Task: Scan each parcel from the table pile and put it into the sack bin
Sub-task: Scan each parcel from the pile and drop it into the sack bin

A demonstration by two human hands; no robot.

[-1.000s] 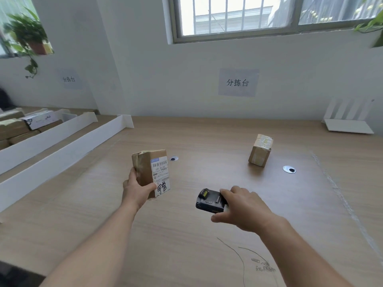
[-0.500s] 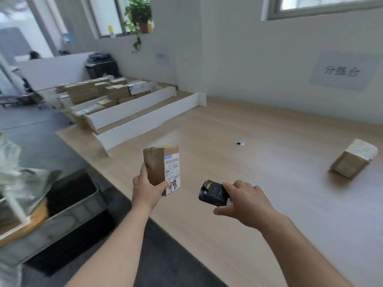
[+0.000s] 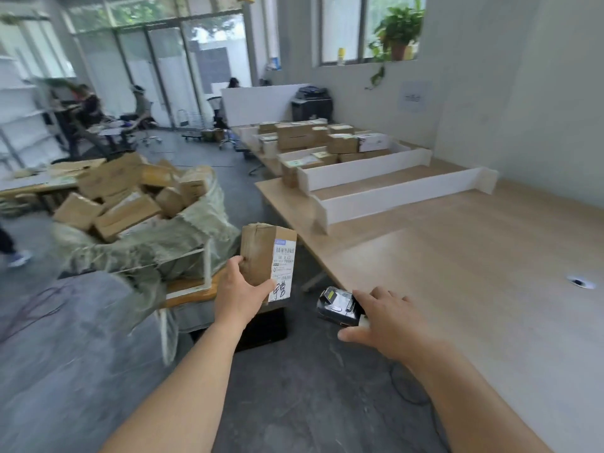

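- Left hand (image 3: 240, 294) grips the parcel (image 3: 261, 253) by its lower end, thumb across the front, box upright. The label (image 3: 282, 269) is mostly uncovered, probably so it can be read.
- Right hand (image 3: 389, 322) is curled round the scanner (image 3: 340, 305), held low just beside the parcel.
- Parcel is in the air over the floor, between table (image 3: 457, 256) and sack (image 3: 157, 243).
- Sack is heaped with boxes, so a dropped parcel could slide off.

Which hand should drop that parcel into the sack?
Left. The left hand holds the parcel and is nearer the sack; the right hand holds the scanner.
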